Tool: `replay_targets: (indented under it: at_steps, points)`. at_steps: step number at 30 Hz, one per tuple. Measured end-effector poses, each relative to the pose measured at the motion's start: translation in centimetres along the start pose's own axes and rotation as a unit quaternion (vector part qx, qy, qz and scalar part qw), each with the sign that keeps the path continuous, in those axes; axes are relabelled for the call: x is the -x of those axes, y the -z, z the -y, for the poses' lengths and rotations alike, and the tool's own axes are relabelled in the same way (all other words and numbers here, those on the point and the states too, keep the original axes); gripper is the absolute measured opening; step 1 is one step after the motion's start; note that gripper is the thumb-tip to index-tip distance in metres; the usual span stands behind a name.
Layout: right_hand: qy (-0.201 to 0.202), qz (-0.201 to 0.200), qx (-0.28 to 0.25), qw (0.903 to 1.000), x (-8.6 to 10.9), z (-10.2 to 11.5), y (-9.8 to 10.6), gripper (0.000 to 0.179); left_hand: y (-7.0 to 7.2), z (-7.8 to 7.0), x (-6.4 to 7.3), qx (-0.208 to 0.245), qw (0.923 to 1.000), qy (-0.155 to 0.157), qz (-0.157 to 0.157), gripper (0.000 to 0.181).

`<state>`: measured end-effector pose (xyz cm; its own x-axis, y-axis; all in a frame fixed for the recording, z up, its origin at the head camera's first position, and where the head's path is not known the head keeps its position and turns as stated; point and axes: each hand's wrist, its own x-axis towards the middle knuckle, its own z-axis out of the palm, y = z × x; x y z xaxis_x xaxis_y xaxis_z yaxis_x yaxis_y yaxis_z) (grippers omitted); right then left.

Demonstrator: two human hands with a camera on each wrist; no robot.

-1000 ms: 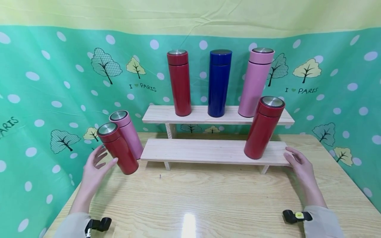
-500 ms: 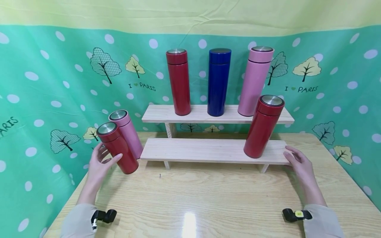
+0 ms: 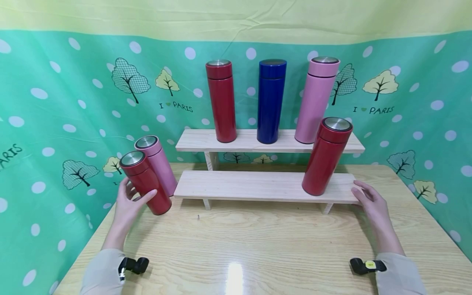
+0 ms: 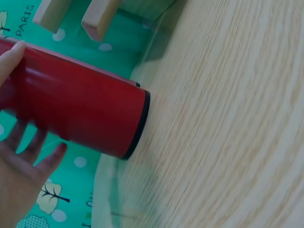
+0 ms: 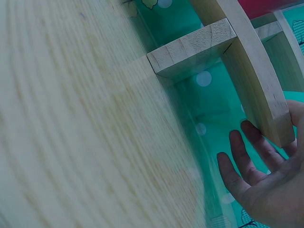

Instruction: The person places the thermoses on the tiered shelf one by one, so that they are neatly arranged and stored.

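My left hand (image 3: 127, 207) grips a red thermos bottle (image 3: 150, 184) that stands on the table at the left. The thumb lies across its near side and the other fingers pass behind it; in the left wrist view, the bottle (image 4: 88, 102) hides part of them. Just behind stands a pink thermos (image 3: 164, 172). At the right, my right hand (image 3: 374, 207) holds the end of the lower wooden shelf (image 3: 239, 186) between thumb and index finger. The right wrist view shows the remaining fingers (image 5: 247, 164) spread below the board (image 5: 261, 76). Another red thermos (image 3: 326, 159) stands on this shelf's right part.
On the upper shelf (image 3: 243, 141) stand a red thermos (image 3: 222, 104), a blue thermos (image 3: 271, 104) and a pink thermos (image 3: 315, 104). A green patterned cloth (image 3: 88, 119) hangs behind and at both sides. The wooden table (image 3: 265, 241) extends in front of the shelves.
My left hand has moved right and closed in on the red thermos, its thumb sliding further across the front. The bottles and my right hand have stayed in place.
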<state>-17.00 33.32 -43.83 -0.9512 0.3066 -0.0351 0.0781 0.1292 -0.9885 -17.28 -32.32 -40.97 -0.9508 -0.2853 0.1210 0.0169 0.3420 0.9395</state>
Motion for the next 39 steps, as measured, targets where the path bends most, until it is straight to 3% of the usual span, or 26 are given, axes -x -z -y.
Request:
replay_targets:
  at_steps: [7,16,20,26,39]
  points:
    - [-0.004,-0.003,0.006,1.0000,0.0,0.0,0.0,0.054,-0.2,0.2,-0.1,0.009,0.9999,-0.003,-0.011,0.085]
    - [-0.008,0.000,0.058,0.9983,0.0,0.0,-0.1,0.061,-0.5,0.2,-0.1,0.023,0.9978,0.020,-0.058,0.084]
    - [-0.005,0.000,0.050,0.9987,0.0,0.0,-0.1,0.059,-0.6,0.0,0.2,0.037,0.9955,0.022,-0.084,0.083]
    - [-0.003,-0.004,0.035,0.9994,0.0,0.0,-0.1,0.056,-0.6,-1.0,1.2,0.077,0.9897,-0.023,-0.118,0.076]
    - [-0.008,-0.004,0.037,0.9993,0.0,0.0,-0.2,0.058,-0.5,-3.7,3.2,0.071,0.9752,-0.129,-0.165,0.071]
